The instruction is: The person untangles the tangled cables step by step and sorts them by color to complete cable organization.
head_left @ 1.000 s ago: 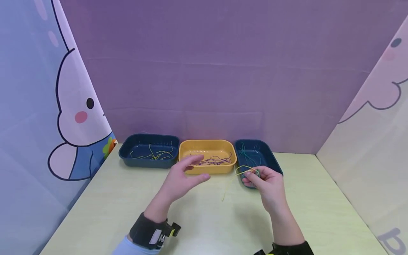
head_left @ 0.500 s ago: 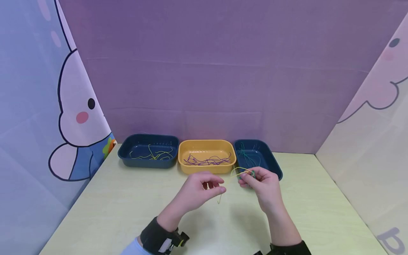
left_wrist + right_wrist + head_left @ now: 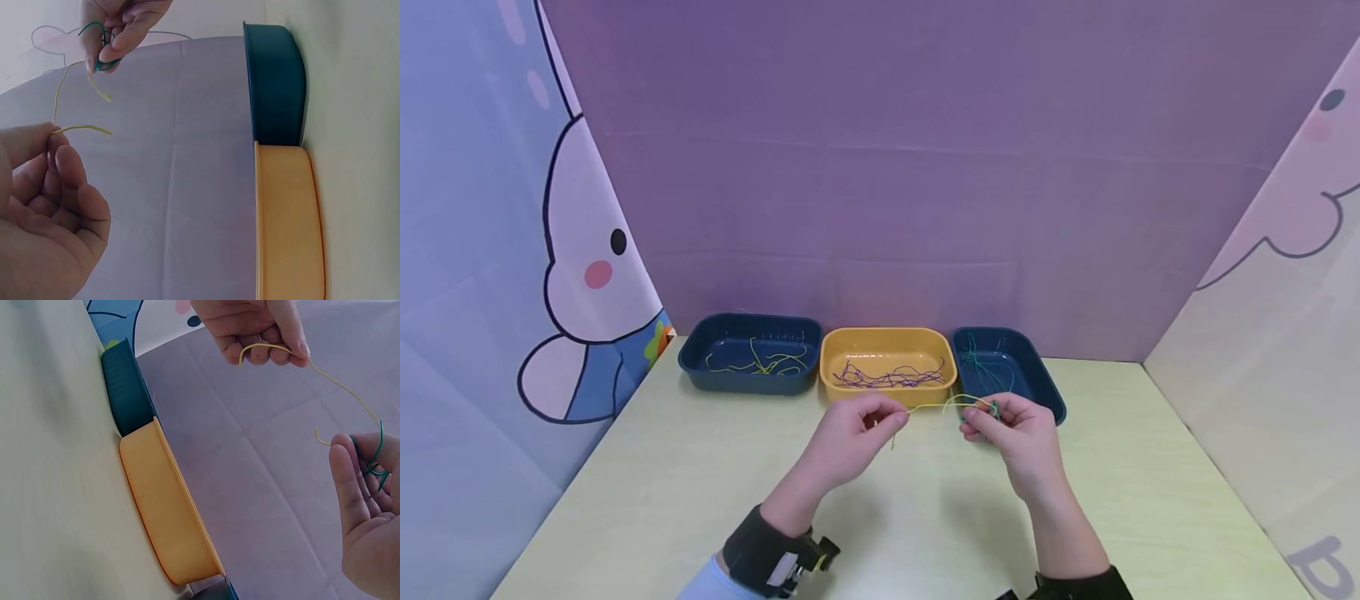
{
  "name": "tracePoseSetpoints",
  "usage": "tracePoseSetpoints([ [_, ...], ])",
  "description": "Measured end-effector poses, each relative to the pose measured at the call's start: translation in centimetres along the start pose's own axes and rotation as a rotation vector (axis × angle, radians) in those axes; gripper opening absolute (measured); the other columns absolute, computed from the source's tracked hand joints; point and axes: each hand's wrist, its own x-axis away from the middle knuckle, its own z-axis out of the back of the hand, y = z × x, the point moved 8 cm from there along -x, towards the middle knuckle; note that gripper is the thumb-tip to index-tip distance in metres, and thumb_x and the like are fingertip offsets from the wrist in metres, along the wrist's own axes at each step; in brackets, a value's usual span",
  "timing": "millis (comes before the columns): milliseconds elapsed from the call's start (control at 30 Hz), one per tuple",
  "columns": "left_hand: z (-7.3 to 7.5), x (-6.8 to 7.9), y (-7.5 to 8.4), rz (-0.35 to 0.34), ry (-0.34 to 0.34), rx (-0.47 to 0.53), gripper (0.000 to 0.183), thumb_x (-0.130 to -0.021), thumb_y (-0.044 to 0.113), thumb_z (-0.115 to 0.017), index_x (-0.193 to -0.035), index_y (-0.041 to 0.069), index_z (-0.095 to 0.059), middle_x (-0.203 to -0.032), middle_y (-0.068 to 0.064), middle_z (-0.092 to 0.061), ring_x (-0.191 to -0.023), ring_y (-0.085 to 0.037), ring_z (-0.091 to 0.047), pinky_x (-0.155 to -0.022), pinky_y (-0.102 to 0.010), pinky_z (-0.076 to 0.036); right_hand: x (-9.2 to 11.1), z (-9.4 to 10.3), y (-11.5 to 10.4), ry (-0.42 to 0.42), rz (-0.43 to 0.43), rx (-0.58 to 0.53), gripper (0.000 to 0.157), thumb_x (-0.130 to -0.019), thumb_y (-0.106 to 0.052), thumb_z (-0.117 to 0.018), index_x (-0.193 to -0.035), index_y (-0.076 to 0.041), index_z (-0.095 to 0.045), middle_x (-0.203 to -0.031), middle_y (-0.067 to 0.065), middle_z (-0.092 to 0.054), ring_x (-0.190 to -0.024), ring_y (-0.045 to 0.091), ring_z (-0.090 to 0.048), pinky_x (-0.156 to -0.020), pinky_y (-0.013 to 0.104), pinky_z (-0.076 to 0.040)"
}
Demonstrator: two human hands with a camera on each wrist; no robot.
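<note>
Between finger and thumb, my left hand point(image 3: 853, 437) pinches a yellow string point(image 3: 94, 127) near one end, leaving a short tail loose. The string runs across to my right hand point(image 3: 1018, 437), which pinches it together with a looped green string point(image 3: 109, 64). A short yellow end sticks out past the right fingertips in the right wrist view. Both hands are raised above the table, in front of the yellow tray point(image 3: 850, 396) and the right dark blue tray point(image 3: 1028, 367).
The left dark blue tray point(image 3: 722, 382) holds yellow strings point(image 3: 763, 367). Purple strings point(image 3: 891, 379) lie in the yellow tray, green strings point(image 3: 977, 358) in the right one. All three stand in a row on the pale table point(image 3: 647, 500), before a purple backdrop point(image 3: 880, 208).
My left hand came in towards the right hand with its fingers apart, took the yellow string's hanging end and drew it out leftward. The right hand shifted slightly left and kept its hold.
</note>
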Motion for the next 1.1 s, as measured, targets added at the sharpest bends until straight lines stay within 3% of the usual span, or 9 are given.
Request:
tracePoseSetpoints([
  [167, 2.3, -0.2, -0.2, -0.061, 0.125, 0.014, 0.006, -0.094, 0.018, -0.064, -0.096, 0.015, -0.069, -0.077, 0.003, -0.059, -0.066, -0.013, -0.05, -0.054, -0.027, -0.045, -0.1, 0.4, 0.1, -0.011, 0.022, 0.032, 0.02, -0.083, -0.007, -0.074, -0.09, 0.009, -0.063, -0.083, 0.02, -0.066, -0.074, 0.038, -0.065, -0.071, 0.039, -0.057],
  [500, 7.2, -0.1, -1.7, -0.001, 0.338, 0.05, 0.013, -0.094, 0.019, -0.063, -0.098, 0.008, -0.07, -0.08, -0.002, -0.062, -0.069, -0.017, -0.051, -0.053, -0.023, -0.045, -0.4, 1.7, -0.1, 0.04, 0.028, 0.033, 0.022, -0.084, -0.006, -0.073, -0.092, 0.011, -0.062, -0.084, 0.018, -0.068, -0.071, 0.033, -0.066, -0.072, 0.038, -0.057],
  [633, 7.5, -0.2, -2.2, 0.012, 0.337, 0.068, 0.018, -0.094, 0.022, -0.063, -0.099, 0.006, -0.07, -0.082, -0.004, -0.062, -0.069, -0.019, -0.051, -0.054, -0.022, -0.044, -0.3, 1.7, -0.2, 0.047, 0.016, 0.035, 0.023, -0.084, -0.007, -0.073, -0.093, 0.012, -0.062, -0.084, 0.018, -0.068, -0.072, 0.034, -0.066, -0.072, 0.038, -0.057],
  [833, 7.1, -0.2, -2.5, 0.03, 0.314, 0.057, 0.015, -0.095, 0.025, -0.062, -0.099, 0.013, -0.07, -0.084, -0.004, -0.063, -0.07, -0.019, -0.051, -0.055, -0.023, -0.046, -0.2, 1.7, -0.2, 0.064, 0.003, 0.029, 0.022, -0.084, -0.005, -0.073, -0.093, 0.012, -0.062, -0.084, 0.019, -0.068, -0.072, 0.035, -0.066, -0.072, 0.039, -0.057],
  [1100, 7.1, -0.4, -3.2, 0.026, 0.317, 0.04, 0.016, -0.094, 0.026, -0.063, -0.1, 0.013, -0.07, -0.082, -0.003, -0.063, -0.068, -0.019, -0.05, -0.052, -0.024, -0.044, -0.3, 1.6, -0.3, 0.049, 0.02, 0.037, 0.022, -0.084, -0.005, -0.072, -0.093, 0.013, -0.062, -0.084, 0.018, -0.068, -0.072, 0.034, -0.066, -0.071, 0.037, -0.057],
])
